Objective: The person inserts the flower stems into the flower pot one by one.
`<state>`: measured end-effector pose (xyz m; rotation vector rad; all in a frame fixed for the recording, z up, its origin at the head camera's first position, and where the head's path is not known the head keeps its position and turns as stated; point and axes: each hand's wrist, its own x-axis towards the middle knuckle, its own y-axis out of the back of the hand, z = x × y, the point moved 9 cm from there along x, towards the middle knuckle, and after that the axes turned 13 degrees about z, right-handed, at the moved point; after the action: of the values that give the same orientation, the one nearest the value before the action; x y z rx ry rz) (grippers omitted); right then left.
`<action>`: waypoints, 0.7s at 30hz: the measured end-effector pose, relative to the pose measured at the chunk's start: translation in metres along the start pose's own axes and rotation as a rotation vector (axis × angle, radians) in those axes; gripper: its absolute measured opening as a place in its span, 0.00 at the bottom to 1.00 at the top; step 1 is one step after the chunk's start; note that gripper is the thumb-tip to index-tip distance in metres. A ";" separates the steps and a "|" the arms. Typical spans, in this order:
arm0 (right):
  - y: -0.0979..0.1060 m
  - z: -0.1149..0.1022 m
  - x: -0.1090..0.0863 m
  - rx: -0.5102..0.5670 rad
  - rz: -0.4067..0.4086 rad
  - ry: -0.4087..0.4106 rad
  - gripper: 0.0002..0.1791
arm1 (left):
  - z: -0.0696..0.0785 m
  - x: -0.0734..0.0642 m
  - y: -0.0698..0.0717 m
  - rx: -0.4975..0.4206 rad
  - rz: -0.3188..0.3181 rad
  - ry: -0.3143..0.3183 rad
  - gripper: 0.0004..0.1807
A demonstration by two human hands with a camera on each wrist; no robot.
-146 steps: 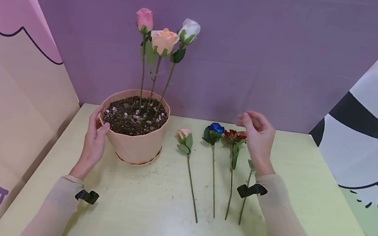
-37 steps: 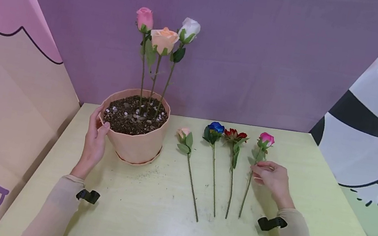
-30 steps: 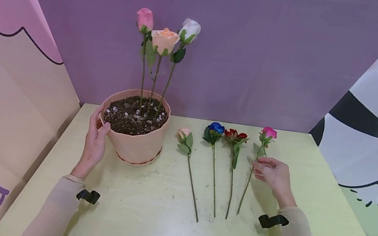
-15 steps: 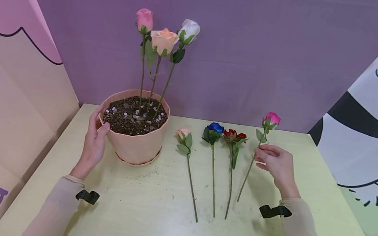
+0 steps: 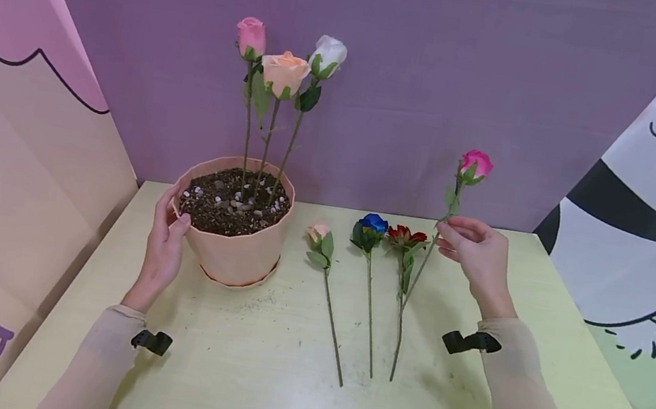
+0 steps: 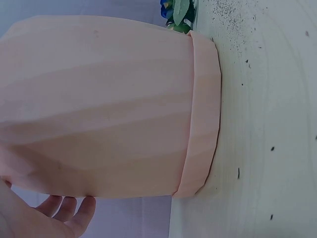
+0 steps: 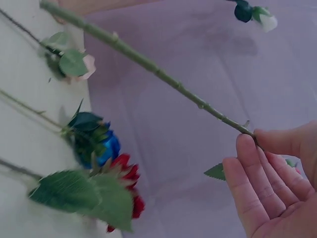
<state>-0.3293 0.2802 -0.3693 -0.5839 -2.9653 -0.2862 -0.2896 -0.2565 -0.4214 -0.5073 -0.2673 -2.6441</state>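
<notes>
My left hand [image 5: 164,256] holds the near left side of a peach flower pot [image 5: 238,258], thumb at the front and fingers round the side. In the left wrist view, fingertips lie against the pot's wall. Dark soil with pebbles fills the pot, and a pink rose [image 5: 251,38], a peach rose [image 5: 285,74] and a white rose [image 5: 328,56] stand upright in it. My right hand [image 5: 476,260] pinches the stem [image 7: 168,79] of a hot pink rose [image 5: 476,165] between thumb and fingers. This rose is raised, bloom up, its lower stem overlapping the red flower in the head view.
Between the hands a pale peach rose [image 5: 318,233], a blue rose [image 5: 373,226] and a red flower [image 5: 406,237] lie side by side on the pale table [image 5: 247,392]. Soil crumbs are scattered before the pot. A purple backdrop [image 5: 423,91] stands behind.
My right hand has come down to the hot pink rose, pinched its stem and lifted it off the table, up and slightly left. My left hand has stayed on the pot.
</notes>
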 end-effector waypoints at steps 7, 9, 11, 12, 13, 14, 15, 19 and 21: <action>-0.017 -0.036 -0.001 0.127 0.010 0.058 0.21 | 0.000 -0.001 -0.001 -0.004 -0.005 0.002 0.34; -0.024 -0.045 -0.001 0.169 0.004 0.071 0.20 | 0.001 -0.001 -0.001 -0.004 -0.005 -0.003 0.33; -0.030 -0.054 -0.002 0.200 0.004 0.088 0.18 | 0.001 -0.001 -0.001 -0.005 -0.008 -0.006 0.33; -0.034 -0.059 -0.002 0.214 0.004 0.095 0.17 | 0.001 -0.001 -0.001 -0.006 -0.009 -0.004 0.33; -0.037 -0.064 -0.003 0.228 0.003 0.102 0.16 | 0.001 -0.001 -0.001 -0.006 -0.009 -0.004 0.33; -0.040 -0.069 -0.004 0.245 0.002 0.110 0.15 | 0.001 -0.001 -0.001 -0.008 -0.010 -0.003 0.34; -0.044 -0.074 -0.005 0.254 0.002 0.119 0.14 | 0.001 -0.001 -0.001 -0.008 -0.011 -0.001 0.34; -0.058 -0.094 -0.009 0.272 -0.007 0.151 0.13 | 0.001 0.000 -0.001 -0.006 -0.011 0.009 0.34; -0.065 -0.102 -0.010 0.286 -0.014 0.161 0.14 | 0.001 0.000 0.000 -0.002 -0.011 0.014 0.34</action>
<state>-0.3379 0.1963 -0.2818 -0.4799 -2.7840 0.0870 -0.2893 -0.2557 -0.4207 -0.4893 -0.2635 -2.6577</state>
